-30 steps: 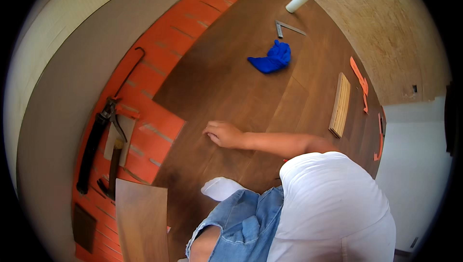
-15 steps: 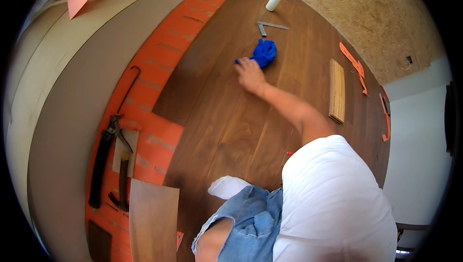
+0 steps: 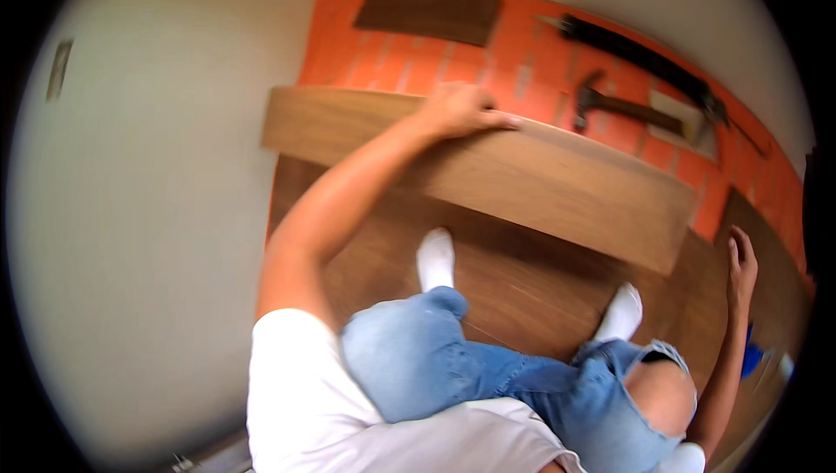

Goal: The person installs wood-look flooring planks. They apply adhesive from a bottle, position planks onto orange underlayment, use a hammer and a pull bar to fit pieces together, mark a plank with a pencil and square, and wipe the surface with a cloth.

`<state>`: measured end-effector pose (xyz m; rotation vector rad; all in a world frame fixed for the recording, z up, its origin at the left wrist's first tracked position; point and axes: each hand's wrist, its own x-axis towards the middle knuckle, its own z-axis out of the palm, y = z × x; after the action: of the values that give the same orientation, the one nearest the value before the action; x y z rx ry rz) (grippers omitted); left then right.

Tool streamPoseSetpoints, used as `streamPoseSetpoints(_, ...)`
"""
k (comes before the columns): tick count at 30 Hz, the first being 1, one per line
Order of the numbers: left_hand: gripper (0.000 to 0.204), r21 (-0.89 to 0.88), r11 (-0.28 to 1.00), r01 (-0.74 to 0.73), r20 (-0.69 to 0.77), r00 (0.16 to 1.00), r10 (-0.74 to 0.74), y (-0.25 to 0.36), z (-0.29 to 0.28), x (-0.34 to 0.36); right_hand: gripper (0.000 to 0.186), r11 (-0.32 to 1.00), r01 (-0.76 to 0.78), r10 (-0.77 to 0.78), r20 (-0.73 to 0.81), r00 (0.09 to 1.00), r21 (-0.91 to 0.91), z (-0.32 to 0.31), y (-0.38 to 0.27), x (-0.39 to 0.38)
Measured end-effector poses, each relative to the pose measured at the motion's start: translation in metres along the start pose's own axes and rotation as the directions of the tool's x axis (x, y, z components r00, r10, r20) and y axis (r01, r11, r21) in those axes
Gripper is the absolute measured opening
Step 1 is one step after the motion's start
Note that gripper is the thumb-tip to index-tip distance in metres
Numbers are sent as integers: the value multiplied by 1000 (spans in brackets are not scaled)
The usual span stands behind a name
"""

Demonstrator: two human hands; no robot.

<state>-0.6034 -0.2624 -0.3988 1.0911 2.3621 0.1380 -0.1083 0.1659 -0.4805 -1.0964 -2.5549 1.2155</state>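
A long light-brown floor plank [image 3: 557,190] lies crosswise in front of me, its face tilted toward me. My left hand [image 3: 457,111] grips its far edge, thumb lying along the top and the other fingers hidden behind the board. Out at the far right, my right hand [image 3: 742,266] is raised apart from the plank, fingers loosely bent with nothing in them. Dark brown flooring [image 3: 522,299] spreads under the plank and around my white-socked feet.
Beyond the plank, orange slotted underlay [image 3: 522,68] carries a hammer [image 3: 631,108], a black applicator gun [image 3: 640,57] and a dark board piece [image 3: 427,16]. A pale wall [image 3: 157,212] stands at the left. Something blue [image 3: 751,358] shows beside my right forearm.
The view has swung round toward the hammer and applicator gun. Earlier one hand reached to a blue bundle on the floor; now my left hand holds the plank.
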Motion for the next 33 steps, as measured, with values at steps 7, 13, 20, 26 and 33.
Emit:
streamPoseSetpoints(7,68,-65,995,-82,35,996,84,-41,41,28,32,942,249,-160,351,922,-223,82,-133,24)
streamPoseSetpoints(13,69,-175,984,-17,88,996,33,-144,59,57,17,828,449,-189,588,786,-334,160,-213,94)
streamPoseSetpoints(20,62,-11,1000,20,19,1000,-19,-223,51,77,22,880,386,-117,659,743,-278,274,-193,138)
streamPoseSetpoints(26,62,68,994,86,39,995,-89,-270,61,68,26,886,370,-126,624,771,-280,353,-186,141)
streamPoseSetpoints(33,61,90,988,128,55,990,-133,-276,68,71,25,922,246,-39,560,828,-300,369,-179,145)
